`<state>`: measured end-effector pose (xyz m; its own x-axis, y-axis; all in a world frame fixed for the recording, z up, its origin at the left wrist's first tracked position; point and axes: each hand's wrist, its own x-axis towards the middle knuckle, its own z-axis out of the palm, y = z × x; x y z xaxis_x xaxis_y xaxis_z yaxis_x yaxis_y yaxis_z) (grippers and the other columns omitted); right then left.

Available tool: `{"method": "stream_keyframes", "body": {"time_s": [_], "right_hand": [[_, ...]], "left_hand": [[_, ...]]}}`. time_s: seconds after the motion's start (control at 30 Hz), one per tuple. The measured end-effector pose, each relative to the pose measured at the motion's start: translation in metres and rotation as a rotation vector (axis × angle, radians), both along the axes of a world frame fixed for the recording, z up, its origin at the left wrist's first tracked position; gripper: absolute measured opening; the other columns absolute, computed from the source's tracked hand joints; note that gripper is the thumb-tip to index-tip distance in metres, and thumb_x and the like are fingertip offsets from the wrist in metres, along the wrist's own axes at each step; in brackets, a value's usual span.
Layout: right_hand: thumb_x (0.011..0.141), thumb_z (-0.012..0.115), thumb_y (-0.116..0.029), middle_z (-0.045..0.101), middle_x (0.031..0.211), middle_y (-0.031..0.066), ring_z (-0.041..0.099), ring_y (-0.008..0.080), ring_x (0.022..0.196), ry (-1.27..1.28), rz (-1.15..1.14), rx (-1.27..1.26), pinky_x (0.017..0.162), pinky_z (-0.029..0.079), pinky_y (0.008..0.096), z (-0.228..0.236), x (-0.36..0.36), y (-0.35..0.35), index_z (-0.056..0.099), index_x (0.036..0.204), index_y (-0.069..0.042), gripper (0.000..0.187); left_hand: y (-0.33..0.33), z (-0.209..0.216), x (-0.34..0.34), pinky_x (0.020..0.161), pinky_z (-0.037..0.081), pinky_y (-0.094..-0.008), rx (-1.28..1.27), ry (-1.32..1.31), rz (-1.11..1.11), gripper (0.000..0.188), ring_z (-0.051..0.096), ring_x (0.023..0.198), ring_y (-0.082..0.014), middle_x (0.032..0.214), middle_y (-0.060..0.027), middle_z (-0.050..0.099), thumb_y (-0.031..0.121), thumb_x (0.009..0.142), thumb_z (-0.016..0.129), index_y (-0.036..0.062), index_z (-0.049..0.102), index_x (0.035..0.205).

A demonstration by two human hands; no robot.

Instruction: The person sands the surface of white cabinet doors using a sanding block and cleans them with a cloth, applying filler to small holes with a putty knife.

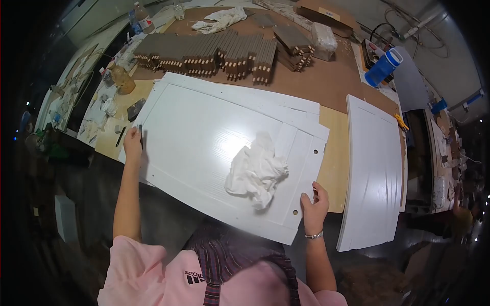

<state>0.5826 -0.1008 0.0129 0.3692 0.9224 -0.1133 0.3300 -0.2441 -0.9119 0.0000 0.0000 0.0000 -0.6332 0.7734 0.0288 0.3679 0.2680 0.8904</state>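
A white door panel with a raised frame and small round holes near its right end lies at a slant in front of me. A crumpled white cloth rests on it. At the panel's left edge, my left hand is closed, with a thin dark strip-like tool at its fingertips; its exact kind is unclear. My right hand is beside the panel's right edge, thumb and fingers apart, the thumb at the edge. Under the first panel, another white panel partly shows.
Another white panel stands to the right. Stacked brown strips line the back of the table, near a wrapped white block. A blue bottle stands back right. A dark block and a jar are on the left.
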Motion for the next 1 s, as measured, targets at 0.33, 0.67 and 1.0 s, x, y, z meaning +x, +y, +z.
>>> {"method": "stream_keyframes", "body": {"time_s": [0.33, 0.67, 1.0], "right_hand": [[0.074, 0.074, -0.016, 0.056, 0.111, 0.013, 0.054, 0.0301, 0.108, -0.476, -0.28, -0.066, 0.093, 0.046, 0.04, 0.007, -0.068, 0.025, 0.068, 0.104, -0.004, 0.033], [0.08, 0.072, -0.01, 0.059, 0.074, 0.0013, 0.052, 0.0109, 0.069, -0.325, -0.325, 0.05, 0.064, 0.042, 0.0269, -0.01, -0.059, 0.051, 0.068, 0.093, 0.003, 0.018], [0.079, 0.076, -0.032, 0.05, 0.134, 0.028, 0.047, 0.0418, 0.125, -0.811, -0.025, 0.14, 0.104, 0.039, 0.0505, 0.022, -0.111, 0.062, 0.062, 0.126, -0.003, 0.058]], "left_hand": [[-0.001, -0.018, -0.081, 0.102, 0.041, -0.031, 0.102, 0.067, -0.104, 0.023, 0.057, 0.117, -0.0216, 0.13, -0.0142, 0.061, 0.011, 0.099, 0.057, -0.008, 0.062, 0.111], [-0.054, 0.014, -0.089, 0.072, 0.039, -0.0239, 0.115, -0.366, -0.15, 0.017, 0.047, 0.076, -0.0074, 0.079, 0.0023, 0.056, 0.008, 0.098, 0.057, -0.0009, 0.06, 0.085], [-0.099, 0.035, -0.12, 0.062, 0.038, -0.0225, 0.065, -0.115, -0.069, 0.019, 0.047, 0.066, -0.0051, 0.074, 0.0044, 0.055, 0.011, 0.1, 0.056, 0.0029, 0.06, 0.084]]}}
